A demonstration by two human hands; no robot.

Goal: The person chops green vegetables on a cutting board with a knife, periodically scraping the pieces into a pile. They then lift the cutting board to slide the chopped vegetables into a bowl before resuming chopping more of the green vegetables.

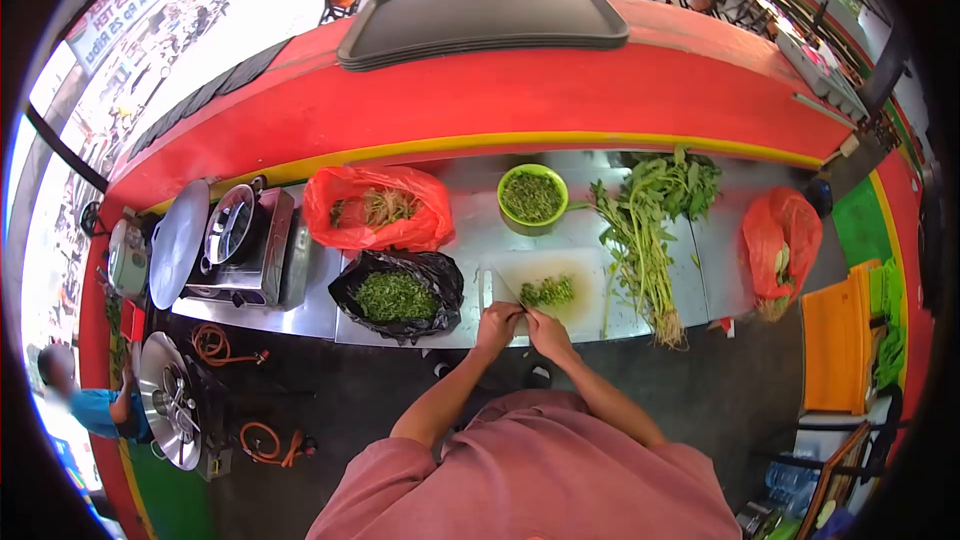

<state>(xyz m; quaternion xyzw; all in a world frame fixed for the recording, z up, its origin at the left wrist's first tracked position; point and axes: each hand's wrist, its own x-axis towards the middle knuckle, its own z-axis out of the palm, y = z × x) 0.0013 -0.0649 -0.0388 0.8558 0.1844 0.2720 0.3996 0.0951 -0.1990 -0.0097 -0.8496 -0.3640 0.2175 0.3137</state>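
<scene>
My left hand [498,328] and my right hand [547,332] meet at the near edge of a white cutting board [592,285], both with closed fingers. A knife [503,288] points away to the left from between them, its dark handle end by my right fingers. What my left fingers pinch beside the blade is too small to make out. Chopped greens [548,290] lie on the wet board just beyond my right hand. Behind stands a green bowl [533,225] of chopped greens. Long leafy stalks with roots [645,260] lie to the right.
A black bag [450,290] of cut greens and a red bag [430,195] stand left, beside a stove [240,275] with a pot. Another red bag [785,240] is at right. Stacked trays [485,15] top the red wall. A person [95,410] is at far left.
</scene>
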